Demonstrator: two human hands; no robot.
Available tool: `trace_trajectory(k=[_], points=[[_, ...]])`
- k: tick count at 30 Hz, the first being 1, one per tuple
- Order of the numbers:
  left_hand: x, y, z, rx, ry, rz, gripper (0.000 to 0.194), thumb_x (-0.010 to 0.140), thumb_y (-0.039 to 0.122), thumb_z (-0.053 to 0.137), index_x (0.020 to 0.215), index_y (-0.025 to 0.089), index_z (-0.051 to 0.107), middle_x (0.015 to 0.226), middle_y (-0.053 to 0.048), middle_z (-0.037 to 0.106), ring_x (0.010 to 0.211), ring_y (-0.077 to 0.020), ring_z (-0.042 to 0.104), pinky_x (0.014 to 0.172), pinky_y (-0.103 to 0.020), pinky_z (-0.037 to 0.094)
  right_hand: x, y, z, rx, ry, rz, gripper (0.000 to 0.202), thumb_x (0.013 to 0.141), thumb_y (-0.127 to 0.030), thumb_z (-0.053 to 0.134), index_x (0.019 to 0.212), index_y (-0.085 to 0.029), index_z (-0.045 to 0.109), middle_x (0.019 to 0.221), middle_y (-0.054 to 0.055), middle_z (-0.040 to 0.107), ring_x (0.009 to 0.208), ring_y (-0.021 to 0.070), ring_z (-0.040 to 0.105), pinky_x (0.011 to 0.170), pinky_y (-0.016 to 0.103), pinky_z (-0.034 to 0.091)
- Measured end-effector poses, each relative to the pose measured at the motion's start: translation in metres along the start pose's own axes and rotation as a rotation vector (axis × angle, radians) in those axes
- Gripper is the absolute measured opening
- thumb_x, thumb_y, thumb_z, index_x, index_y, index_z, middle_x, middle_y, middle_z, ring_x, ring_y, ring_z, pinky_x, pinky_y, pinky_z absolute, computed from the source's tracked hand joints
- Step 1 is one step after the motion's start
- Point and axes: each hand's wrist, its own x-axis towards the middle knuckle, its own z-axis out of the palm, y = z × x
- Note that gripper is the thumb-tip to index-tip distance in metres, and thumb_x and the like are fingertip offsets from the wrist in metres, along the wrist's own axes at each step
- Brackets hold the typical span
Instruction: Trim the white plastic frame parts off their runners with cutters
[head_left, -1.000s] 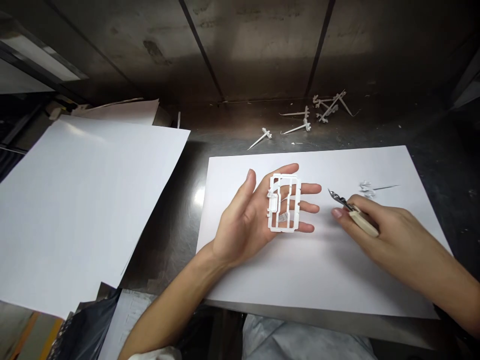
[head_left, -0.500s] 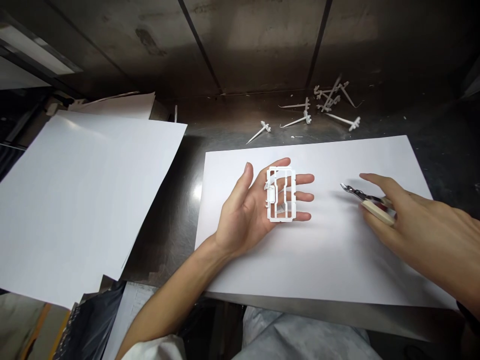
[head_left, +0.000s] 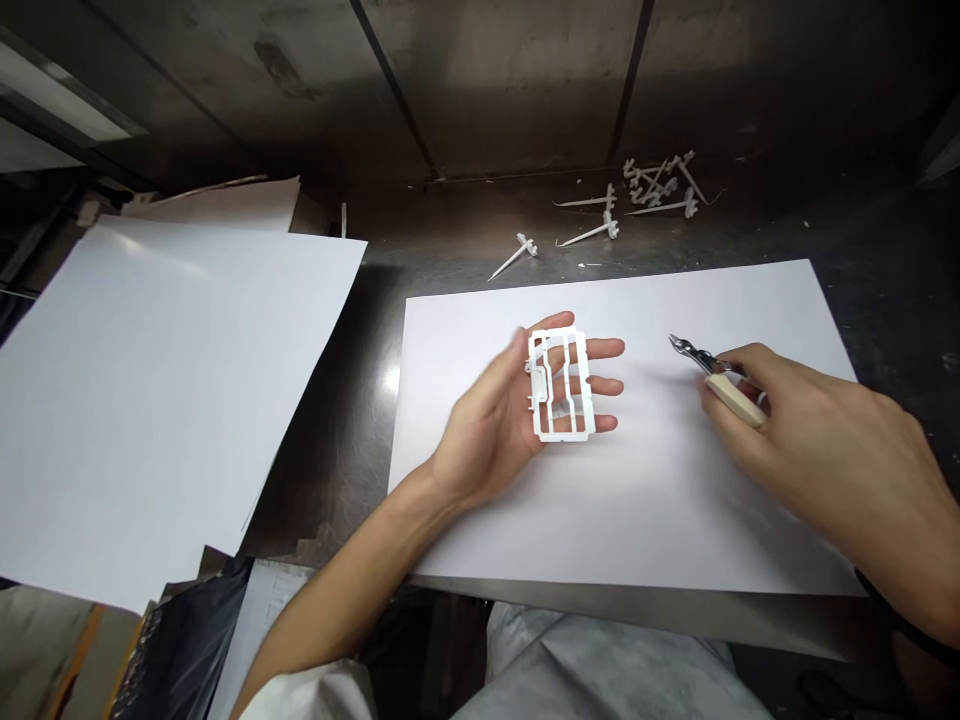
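My left hand [head_left: 499, 420] lies palm up over a white paper sheet [head_left: 645, 500], and a white plastic frame part [head_left: 560, 385] rests on its fingers, with the thumb curling toward the frame's left edge. To the right, my right hand [head_left: 810, 440] grips small nippers [head_left: 716, 372] with pale handles and dark metal jaws. The jaws point left toward the frame, a hand's width away from it.
Several white plastic sprue offcuts [head_left: 652, 190] lie on the dark metal bench [head_left: 360, 400] behind the sheet, with one more offcut [head_left: 514, 256] nearer. A large white paper sheet [head_left: 157, 390] covers the bench's left side. A metal wall stands at the back.
My right hand flicked away a small white offcut that lay on the sheet, opened briefly, then closed again on the nippers. My left hand's thumb has curled in toward the frame.
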Motion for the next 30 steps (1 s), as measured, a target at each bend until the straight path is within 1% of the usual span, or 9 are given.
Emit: trace_trajectory(k=[4, 7, 10, 12, 14, 19, 22, 26, 30], points=[[0.002, 0.009, -0.003, 0.015, 0.15, 0.101, 0.028, 0.118, 0.033, 0.048, 0.126, 0.019, 0.071, 0.139, -0.01, 0.075, 0.109, -0.0219, 0.077, 0.091, -0.035, 0.068, 0.002, -0.006, 0.018, 0.126, 0.052, -0.222, 0.02, 0.107, -0.035, 0.05, 0.119, -0.023, 0.062, 0.103, 0.007, 0.074, 0.081, 0.0315, 0.069, 0.061, 0.035, 0.035], [0.003, 0.022, -0.007, -0.127, 0.224, 0.131, 0.034, 0.118, 0.028, 0.041, 0.103, 0.016, 0.07, 0.114, -0.007, 0.077, 0.084, -0.0141, 0.072, 0.069, -0.023, 0.064, 0.003, -0.01, 0.031, 0.179, 0.048, -0.385, 0.025, 0.109, -0.034, 0.045, 0.121, -0.022, 0.063, 0.103, 0.007, 0.072, 0.085, 0.0294, 0.069, 0.067, 0.038, 0.04], [0.002, 0.03, -0.011, -0.302, 0.163, 0.058, 0.038, 0.114, 0.027, 0.039, 0.079, 0.018, 0.052, 0.072, -0.001, 0.05, 0.055, -0.0084, 0.046, 0.042, -0.014, 0.038, 0.001, -0.013, 0.036, 0.203, -0.01, -0.423, 0.025, 0.111, -0.035, 0.045, 0.125, -0.022, 0.062, 0.1, 0.004, 0.071, 0.082, 0.0271, 0.067, 0.068, 0.038, 0.042], [0.001, 0.031, -0.012, -0.356, 0.074, 0.006, 0.041, 0.113, 0.032, 0.039, 0.074, 0.02, 0.041, 0.067, 0.002, 0.03, 0.052, -0.0093, 0.032, 0.039, -0.014, 0.028, 0.0, -0.014, 0.037, 0.207, -0.043, -0.399, 0.026, 0.11, -0.038, 0.046, 0.125, -0.024, 0.062, 0.097, 0.003, 0.069, 0.079, 0.0265, 0.066, 0.065, 0.037, 0.041], [-0.001, 0.029, -0.011, -0.36, 0.01, -0.049, 0.044, 0.114, 0.041, 0.039, 0.074, 0.021, 0.037, 0.068, 0.002, 0.025, 0.053, -0.0111, 0.027, 0.04, -0.016, 0.027, -0.001, -0.014, 0.037, 0.21, -0.067, -0.374, 0.026, 0.109, -0.04, 0.047, 0.126, -0.026, 0.062, 0.095, 0.003, 0.068, 0.078, 0.0268, 0.065, 0.063, 0.035, 0.04], [-0.001, 0.025, -0.011, -0.359, -0.03, -0.163, 0.052, 0.113, 0.063, 0.042, 0.083, 0.021, 0.051, 0.074, -0.002, 0.042, 0.058, -0.0138, 0.037, 0.045, -0.021, 0.034, -0.002, -0.012, 0.042, 0.237, -0.072, -0.357, 0.028, 0.108, -0.042, 0.047, 0.126, -0.026, 0.061, 0.098, 0.004, 0.07, 0.078, 0.028, 0.067, 0.061, 0.035, 0.04], [0.002, 0.024, -0.017, -0.282, 0.05, -0.231, 0.062, 0.11, 0.075, 0.039, 0.101, 0.018, 0.064, 0.087, -0.007, 0.059, 0.064, -0.0165, 0.053, 0.045, -0.023, 0.037, -0.002, -0.012, 0.043, 0.234, -0.078, -0.356, 0.028, 0.107, -0.042, 0.047, 0.126, -0.027, 0.061, 0.098, 0.003, 0.07, 0.077, 0.0272, 0.067, 0.06, 0.035, 0.04], [0.007, 0.029, -0.027, -0.084, 0.286, -0.077, 0.068, 0.106, 0.082, 0.045, 0.112, 0.017, 0.066, 0.095, -0.008, 0.068, 0.069, -0.0181, 0.064, 0.053, -0.026, 0.049, -0.001, -0.013, 0.041, 0.217, -0.082, -0.347, 0.028, 0.107, -0.041, 0.047, 0.128, -0.027, 0.06, 0.096, 0.002, 0.068, 0.077, 0.0266, 0.065, 0.061, 0.035, 0.04], [0.008, 0.04, -0.028, -0.11, 0.221, -0.087, 0.068, 0.103, 0.082, 0.053, 0.111, 0.016, 0.069, 0.093, -0.006, 0.069, 0.07, -0.0171, 0.066, 0.063, -0.029, 0.056, -0.001, -0.014, 0.04, 0.213, -0.073, -0.362, 0.028, 0.107, -0.039, 0.047, 0.128, -0.026, 0.06, 0.096, 0.003, 0.067, 0.078, 0.0275, 0.064, 0.063, 0.036, 0.041]])
